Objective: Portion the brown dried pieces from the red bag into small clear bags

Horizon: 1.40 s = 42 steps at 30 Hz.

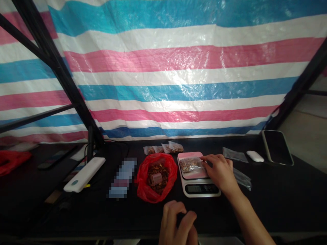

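Observation:
A clear plastic bag (190,164) of brown dried bits lies on the pink top of a white kitchen scale (181,180). At the bag's right end, my right hand (221,171) pinches its edge between thumb and fingers. My left hand (178,223) is held at the front, below the scale and a red plastic bag (143,190); its fingers are loosely curled, thumb apart, with nothing in them. Inside the red bag are loose brown dried pieces (162,169) and a small translucent cup (156,179). Several filled small bags (167,148) stand in a row behind it.
Flat empty plastic bags (235,154) lie right of the scale, near a white earbud case (254,156) and a dark-screened phone (278,147). On the left are a white power bank (84,174) and a blurred-out phone-like object (123,177). Black metal posts (63,80) and striped sheeting stand behind.

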Available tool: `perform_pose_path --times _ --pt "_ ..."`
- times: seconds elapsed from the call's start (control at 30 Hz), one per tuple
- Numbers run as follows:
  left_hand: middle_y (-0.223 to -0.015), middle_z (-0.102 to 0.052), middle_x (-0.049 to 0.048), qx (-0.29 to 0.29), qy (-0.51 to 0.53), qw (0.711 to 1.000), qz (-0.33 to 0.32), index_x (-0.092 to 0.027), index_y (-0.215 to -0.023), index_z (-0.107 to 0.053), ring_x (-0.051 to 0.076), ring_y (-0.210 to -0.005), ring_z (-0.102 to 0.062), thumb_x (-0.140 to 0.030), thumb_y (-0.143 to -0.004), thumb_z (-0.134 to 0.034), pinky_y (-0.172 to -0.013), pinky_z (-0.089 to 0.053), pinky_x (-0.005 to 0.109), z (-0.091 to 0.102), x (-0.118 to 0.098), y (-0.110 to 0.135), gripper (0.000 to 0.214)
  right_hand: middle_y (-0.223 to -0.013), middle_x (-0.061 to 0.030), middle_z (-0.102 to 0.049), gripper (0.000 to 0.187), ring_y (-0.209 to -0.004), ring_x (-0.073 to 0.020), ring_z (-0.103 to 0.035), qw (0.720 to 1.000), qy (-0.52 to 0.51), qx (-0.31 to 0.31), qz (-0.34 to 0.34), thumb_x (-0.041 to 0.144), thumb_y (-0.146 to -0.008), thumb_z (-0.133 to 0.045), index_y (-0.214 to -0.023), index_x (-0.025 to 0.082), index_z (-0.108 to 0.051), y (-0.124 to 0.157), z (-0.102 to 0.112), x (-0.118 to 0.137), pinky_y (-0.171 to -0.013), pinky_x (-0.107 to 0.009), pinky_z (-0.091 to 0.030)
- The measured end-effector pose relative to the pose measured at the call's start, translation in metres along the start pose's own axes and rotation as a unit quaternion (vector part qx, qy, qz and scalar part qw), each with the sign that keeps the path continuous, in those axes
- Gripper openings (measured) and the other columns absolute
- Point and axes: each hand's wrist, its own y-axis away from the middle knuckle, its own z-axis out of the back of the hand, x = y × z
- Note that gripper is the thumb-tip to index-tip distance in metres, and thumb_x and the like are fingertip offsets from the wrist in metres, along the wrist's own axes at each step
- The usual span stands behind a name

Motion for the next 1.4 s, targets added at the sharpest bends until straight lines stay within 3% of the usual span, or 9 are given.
perform_pose_path --times 0.27,0.47,0.6,0.77,0.9,1.03,1.17,1.3,1.4 --pt "-0.088 -0.056 0.0038 0.047 0.021 0.998 -0.041 -0.021 -0.101 -0.060 0.018 -0.082 -0.058 0.005 -0.085 -0.047 -0.075 -0.053 0.030 0.002 0.017 -0.031 0.033 -0.094 -0.0074 -0.080 0.027 -0.088 -0.0280 -0.071 0.996 -0.093 -0.008 -0.004 0.034 -0.091 -0.056 -0.100 0.025 -0.079 -0.002 0.004 0.000 -0.084 -0.042 -0.053" --pt "-0.121 -0.064 0.0120 0.196 -0.051 0.979 -0.018 -0.023 -0.126 -0.057 0.031 -0.111 -0.059 -0.018 -0.087 -0.061 -0.094 -0.054 0.049 -0.046 0.030 -0.090 0.040 -0.084 -0.0047 -0.079 0.025 -0.076 -0.0237 -0.075 0.983 -0.182 -0.017 -0.034 0.033 -0.085 -0.059 -0.097 0.026 -0.079 -0.007 0.002 0.002 -0.078 -0.037 -0.058" --pt "-0.119 -0.069 0.0140 0.191 -0.043 0.980 -0.042 -0.022 -0.137 -0.054 0.035 -0.110 -0.060 -0.021 -0.081 -0.067 -0.089 -0.054 0.052 -0.083 0.047 -0.092 0.058 -0.089 -0.0046 -0.081 0.025 -0.084 -0.0255 -0.077 0.961 -0.269 -0.001 -0.058 0.035 -0.086 -0.060 -0.099 0.026 -0.078 -0.006 0.001 0.014 -0.080 -0.037 -0.059" --pt "-0.115 -0.072 0.0090 0.181 0.021 0.981 0.060 -0.024 -0.126 -0.062 0.031 -0.106 -0.060 -0.013 -0.085 -0.063 -0.093 -0.052 0.050 -0.090 0.054 -0.089 0.042 -0.104 -0.0058 -0.080 0.025 -0.098 -0.0253 -0.075 0.952 -0.305 -0.026 -0.013 0.040 -0.093 -0.059 -0.101 0.025 -0.077 -0.004 0.009 0.031 -0.094 -0.040 -0.054" --pt "-0.117 -0.072 0.0094 0.133 0.146 0.964 0.176 -0.021 -0.120 -0.065 0.028 -0.110 -0.064 -0.022 -0.090 -0.065 -0.100 -0.051 0.048 -0.082 0.053 -0.098 0.030 -0.100 -0.0064 -0.079 0.026 -0.095 -0.0259 -0.071 0.968 -0.223 -0.110 -0.018 0.041 -0.096 -0.056 -0.102 0.025 -0.077 -0.006 0.012 0.023 -0.089 -0.042 -0.052" --pt "-0.131 -0.067 0.0120 0.091 0.267 0.919 0.274 -0.020 -0.130 -0.060 0.025 -0.122 -0.063 -0.027 -0.094 -0.062 -0.107 -0.048 0.042 -0.072 0.053 -0.098 0.036 -0.095 -0.0071 -0.076 0.027 -0.086 -0.0267 -0.066 0.995 -0.078 -0.060 0.018 0.035 -0.094 -0.055 -0.101 0.024 -0.078 -0.006 0.003 0.007 -0.082 -0.042 -0.049" --pt "-0.126 -0.067 0.0102 0.070 0.271 0.926 0.255 -0.022 -0.129 -0.062 0.024 -0.121 -0.062 -0.030 -0.095 -0.062 -0.106 -0.047 0.040 -0.063 0.054 -0.087 0.035 -0.095 -0.0082 -0.073 0.023 -0.089 -0.0291 -0.064 0.998 0.055 -0.015 -0.013 0.031 -0.091 -0.061 -0.100 0.024 -0.080 -0.009 -0.002 0.010 -0.078 -0.042 -0.046" --pt "-0.099 -0.067 0.0054 0.061 0.269 0.927 0.254 -0.020 -0.102 -0.067 0.021 -0.095 -0.065 -0.029 -0.091 -0.066 -0.089 -0.051 0.034 -0.059 0.052 -0.080 0.014 -0.102 -0.0077 -0.073 0.021 -0.098 -0.0301 -0.063 0.993 0.108 0.021 -0.039 0.028 -0.092 -0.063 -0.103 0.024 -0.080 -0.014 0.002 0.025 -0.082 -0.041 -0.045" --pt "-0.096 -0.067 0.0044 0.064 0.293 0.912 0.279 -0.020 -0.102 -0.065 0.020 -0.091 -0.064 -0.030 -0.089 -0.069 -0.086 -0.050 0.034 -0.058 0.052 -0.079 0.017 -0.104 -0.0075 -0.074 0.021 -0.101 -0.0308 -0.063 0.990 0.125 0.037 -0.055 0.026 -0.093 -0.063 -0.105 0.023 -0.080 -0.015 0.004 0.032 -0.083 -0.041 -0.043"
